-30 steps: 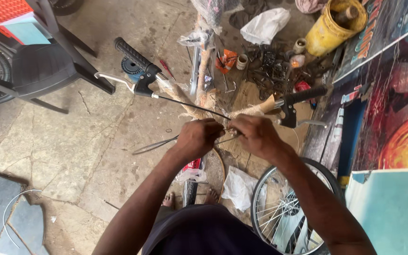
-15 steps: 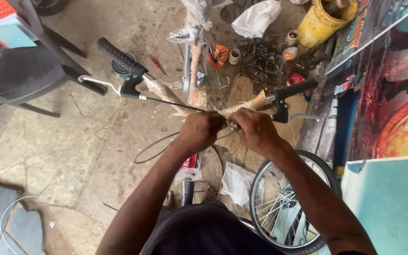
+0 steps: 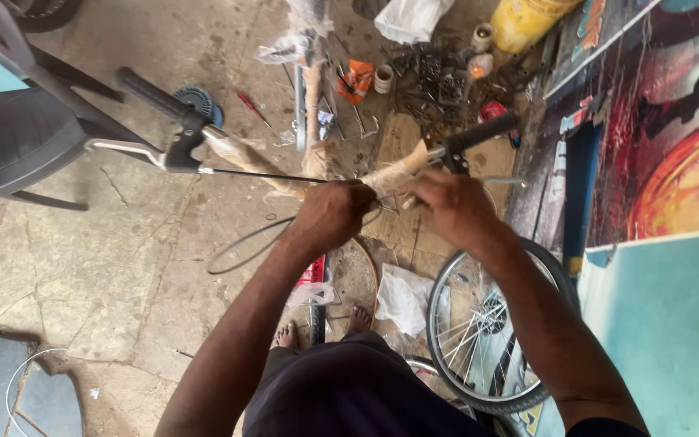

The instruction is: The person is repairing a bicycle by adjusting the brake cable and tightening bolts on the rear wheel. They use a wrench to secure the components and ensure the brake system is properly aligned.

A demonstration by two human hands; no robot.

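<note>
Both hands meet at the middle of a bicycle handlebar whose bar is wrapped in pale packing paper. The left hand is closed around the centre of the bar, likely to keep it from turning; a thin black brake cable runs out from under it toward 9 o'clock to the brake lever beside the left grip. The right hand is curled shut just beside the left one, at 3 o'clock of it, fingers pinched on something small at the bar that I cannot make out. The right grip points toward 1 o'clock. Below the hands, a bicycle wheel stands at 5 o'clock, close to the person's leg. On the concrete floor at 12 o'clock lies a scatter of tools and small parts, kept within reach, with a yellow container beyond.
</note>
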